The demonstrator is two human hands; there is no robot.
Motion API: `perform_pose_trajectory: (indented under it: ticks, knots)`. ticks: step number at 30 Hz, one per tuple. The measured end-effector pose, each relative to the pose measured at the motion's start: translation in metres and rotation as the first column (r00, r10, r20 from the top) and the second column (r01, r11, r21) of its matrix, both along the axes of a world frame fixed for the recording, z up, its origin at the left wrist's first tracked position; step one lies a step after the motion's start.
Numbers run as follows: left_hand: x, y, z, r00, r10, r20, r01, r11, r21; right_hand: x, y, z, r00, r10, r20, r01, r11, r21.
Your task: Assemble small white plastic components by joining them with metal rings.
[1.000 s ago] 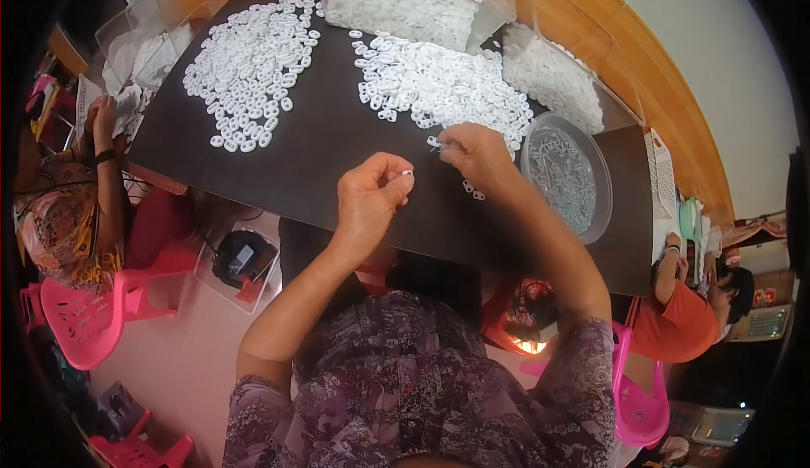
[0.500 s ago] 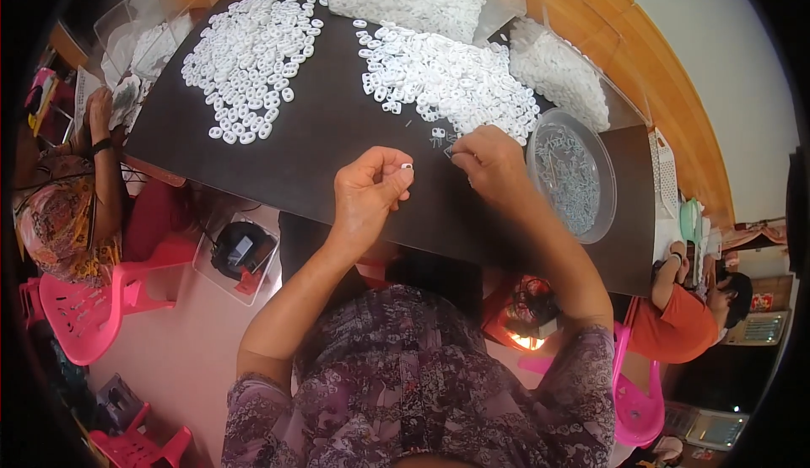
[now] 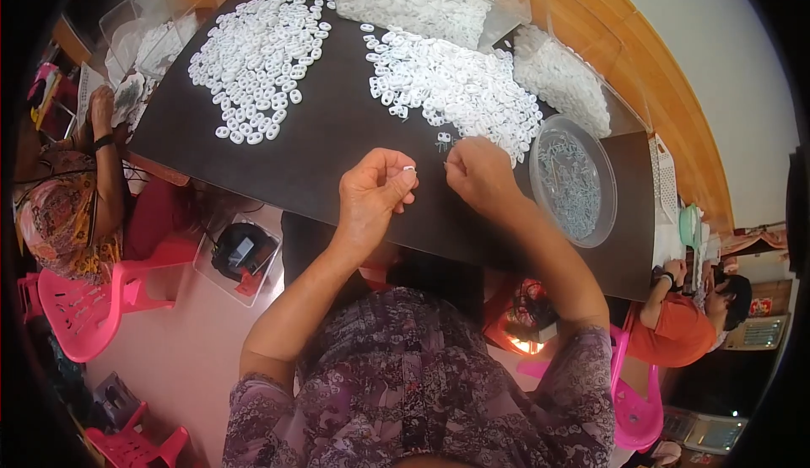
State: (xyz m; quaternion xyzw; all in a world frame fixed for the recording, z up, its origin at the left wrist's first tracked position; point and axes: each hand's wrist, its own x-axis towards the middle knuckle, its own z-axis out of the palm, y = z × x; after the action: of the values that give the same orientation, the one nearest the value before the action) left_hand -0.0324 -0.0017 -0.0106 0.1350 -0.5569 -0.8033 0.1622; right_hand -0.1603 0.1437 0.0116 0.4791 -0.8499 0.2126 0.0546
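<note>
My left hand (image 3: 368, 194) is closed, thumb and forefinger pinching a small white plastic piece (image 3: 409, 169) over the near part of the table. To its right, my right hand (image 3: 483, 180) has its fingers drawn together, and whatever they may hold is hidden. Just beyond its fingertips lie a few small grey screws (image 3: 442, 147) and one loose white two-holed piece (image 3: 444, 137). Behind that hand spreads a heap of small white pieces (image 3: 456, 80). A round clear bowl (image 3: 609, 190) of many small grey screws stands right of my right hand.
White oval two-holed pieces (image 3: 261, 55) form another heap at the far left of the dark table (image 3: 329, 122). A clear bin (image 3: 506, 17) of white pieces stands at the back. People sit on both sides, one in an orange shirt (image 3: 675, 333). Pink chairs (image 3: 80, 312) stand around.
My right hand has shifted slightly left and nearer to me, closer to my left hand. My left hand keeps its pinch on the white piece. The whole view has shifted a little.
</note>
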Motion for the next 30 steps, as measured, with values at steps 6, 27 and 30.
perform_pose_trajectory:
  ticks: [6,27,30]
  knots:
    - [0.011,-0.001,0.011,0.998,-0.064,0.003,0.062,0.975,0.216,0.033,0.000,0.029,0.850,0.000,0.526,0.102,0.981,-0.166]
    - [0.034,0.004,0.017,0.998,-0.055,-0.013,0.056,0.998,0.040,0.059,-0.013,0.040,0.694,0.109,0.712,0.101,0.964,-0.246]
    - [0.033,0.004,0.017,0.999,-0.026,-0.018,0.024,0.995,-0.093,0.056,-0.014,0.038,0.700,0.108,0.706,0.085,0.969,-0.232]
